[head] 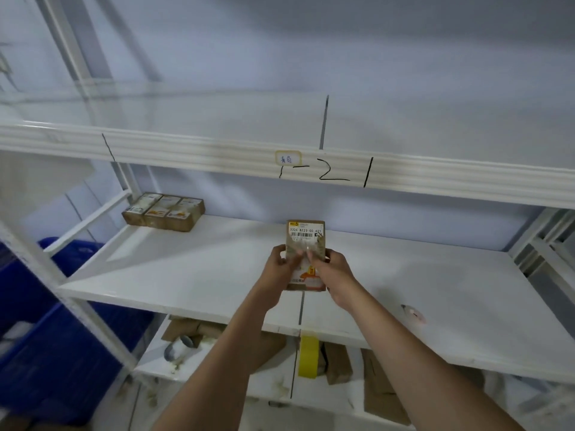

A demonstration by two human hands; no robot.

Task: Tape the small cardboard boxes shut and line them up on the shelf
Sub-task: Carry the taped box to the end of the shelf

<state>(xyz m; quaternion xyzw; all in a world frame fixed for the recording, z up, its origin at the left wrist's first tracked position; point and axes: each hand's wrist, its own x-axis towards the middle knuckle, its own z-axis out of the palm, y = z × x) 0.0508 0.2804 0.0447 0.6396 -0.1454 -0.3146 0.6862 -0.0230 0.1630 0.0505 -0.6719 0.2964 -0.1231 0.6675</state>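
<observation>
box in hand: a small cardboard box [306, 241] sat over the middle shelf [193, 275], label side up with the barcode sticker at the far end. Couldn't tell if it was resting on the board or held just above it.

left hand: the left hand [281, 265] had its grip wrapped round the box's left edge, fingers curled on it. Looked like a steadying hold so the box couldn't slide.

right hand: the right hand [326, 265] was on the right side with its fingers up on the top face, also gripping the box. The fingertips were blurry, and there seemed to be something clear and shiny under them, probably tape being smoothed down. That's a guess.

why there: I reckon the shelf board doubled as a work surface, something flat to press against.

finished row: three boxes [164, 211] stood side by side, touching, at the back left corner of the same shelf, well apart from the one in hand. So the line got started from the left, and this one probably belonged just to the right of them.

tape roll: a clear roll [413, 313] lay on the shelf to the right, near the right forearm, handy for the next strip.

lower shelf: a yellow tape roll [308, 356] and flat cardboard pieces [385, 387] were down there.

side: blue bins [37, 337] on the left.
</observation>
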